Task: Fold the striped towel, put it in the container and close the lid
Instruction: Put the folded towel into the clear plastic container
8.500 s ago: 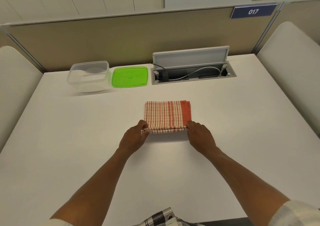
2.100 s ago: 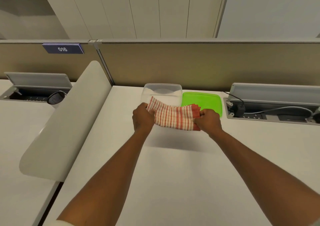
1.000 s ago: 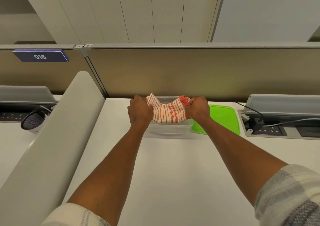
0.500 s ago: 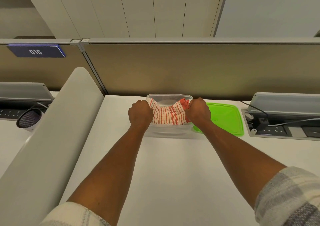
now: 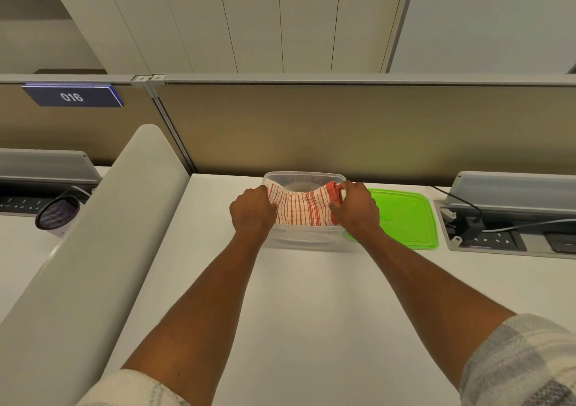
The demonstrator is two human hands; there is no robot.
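The folded red-and-white striped towel (image 5: 302, 207) sags between my two hands, partly inside the clear plastic container (image 5: 304, 175) at the desk's far edge. My left hand (image 5: 253, 211) grips the towel's left end and my right hand (image 5: 355, 207) grips its right end, where the solid red border shows. The towel's lower part sits below the container's rim; its ends are hidden in my fists. The green lid (image 5: 405, 218) lies flat on the desk just right of the container.
A tan partition wall (image 5: 343, 128) rises right behind the container. An open cable box (image 5: 511, 218) with plugs and wires lies to the right of the lid. A white curved divider (image 5: 93, 243) borders the desk on the left, with a round dark mesh object (image 5: 57, 214) beyond it.
Both hands carried the folded towel from the desk's middle to the container and lowered it in. Over the last half second it has sunk slightly deeper.
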